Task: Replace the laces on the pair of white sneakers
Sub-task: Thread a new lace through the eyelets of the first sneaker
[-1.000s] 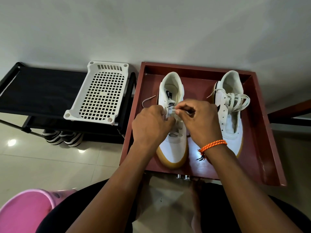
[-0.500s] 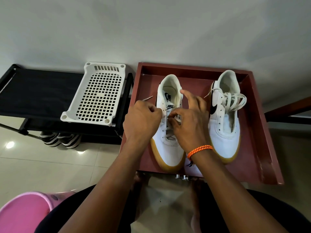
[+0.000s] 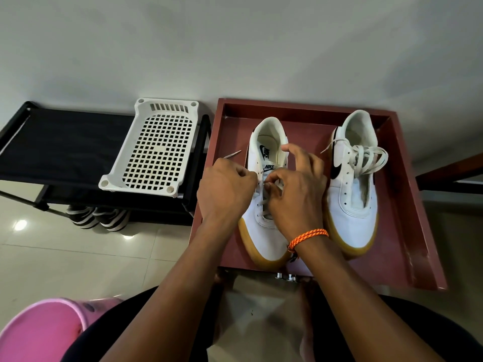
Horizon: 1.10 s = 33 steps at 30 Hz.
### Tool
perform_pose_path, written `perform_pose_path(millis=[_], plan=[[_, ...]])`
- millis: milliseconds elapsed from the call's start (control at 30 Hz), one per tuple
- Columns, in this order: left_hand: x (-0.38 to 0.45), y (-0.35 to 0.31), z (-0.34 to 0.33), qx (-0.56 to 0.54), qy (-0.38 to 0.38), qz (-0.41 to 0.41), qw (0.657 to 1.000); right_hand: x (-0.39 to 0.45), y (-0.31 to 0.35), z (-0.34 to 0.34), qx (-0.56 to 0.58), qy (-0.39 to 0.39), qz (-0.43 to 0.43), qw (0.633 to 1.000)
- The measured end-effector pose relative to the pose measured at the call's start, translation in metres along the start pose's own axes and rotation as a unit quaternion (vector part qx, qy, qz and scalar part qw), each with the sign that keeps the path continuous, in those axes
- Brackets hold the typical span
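Working left to right: your left hand [image 3: 224, 189] pinches the lace [image 3: 231, 155], your right hand [image 3: 295, 189] pinches it at the eyelets of the left sneaker [image 3: 266, 184] mid-tray [image 3: 428, 231] — the right sneaker [image 3: 352, 184] sits near its right edge. Tug unevenly and the lace could slip an eyelet.

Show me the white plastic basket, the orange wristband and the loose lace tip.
white plastic basket [image 3: 159, 150]: head view, on its grid floor.
orange wristband [image 3: 309, 236]: head view, on the cord across the wrist.
loose lace tip [image 3: 233, 154]: head view, on its free end.
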<state>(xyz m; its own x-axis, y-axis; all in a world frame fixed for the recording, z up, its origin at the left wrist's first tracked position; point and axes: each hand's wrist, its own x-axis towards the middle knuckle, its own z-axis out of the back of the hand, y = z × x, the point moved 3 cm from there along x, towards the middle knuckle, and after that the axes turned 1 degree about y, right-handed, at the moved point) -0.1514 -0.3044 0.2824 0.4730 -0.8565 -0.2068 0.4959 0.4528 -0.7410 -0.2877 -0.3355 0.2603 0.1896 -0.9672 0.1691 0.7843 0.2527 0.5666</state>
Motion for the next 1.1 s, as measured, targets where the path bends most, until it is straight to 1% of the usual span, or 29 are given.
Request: perform_pose_path(millis=[100, 200, 367, 567, 733, 833, 1100], plan=[[0.002, 0.001, 0.0, -0.009, 0.005, -0.009, 1.0, 0.0, -0.001, -0.003, 0.019, 0.002, -0.012, 1.0], [0.005, 0.004, 0.0, -0.044, 0.033, 0.01, 0.998, 0.001, -0.002, -0.006, 0.041, 0.01, -0.026, 0.999], [0.013, 0.011, 0.0, -0.078, 0.069, 0.014, 0.995, 0.0, -0.003, -0.006, 0.043, 0.016, -0.034, 0.998], [0.016, 0.015, 0.001, -0.103, 0.081, 0.02, 0.991, 0.0, -0.003, -0.008, 0.04, 0.007, -0.036, 0.999], [0.017, 0.014, 0.002, -0.086, 0.087, -0.004, 0.992, -0.004, 0.0, -0.008, 0.028, -0.013, -0.02, 0.999], [0.015, 0.013, 0.002, -0.091, 0.099, 0.001, 0.991, -0.005, 0.001, -0.01, 0.012, -0.015, -0.019, 1.0], [0.017, 0.018, 0.001, -0.116, 0.098, 0.024, 0.988, -0.005, 0.0, -0.014, 0.048, -0.036, -0.051, 0.997]])
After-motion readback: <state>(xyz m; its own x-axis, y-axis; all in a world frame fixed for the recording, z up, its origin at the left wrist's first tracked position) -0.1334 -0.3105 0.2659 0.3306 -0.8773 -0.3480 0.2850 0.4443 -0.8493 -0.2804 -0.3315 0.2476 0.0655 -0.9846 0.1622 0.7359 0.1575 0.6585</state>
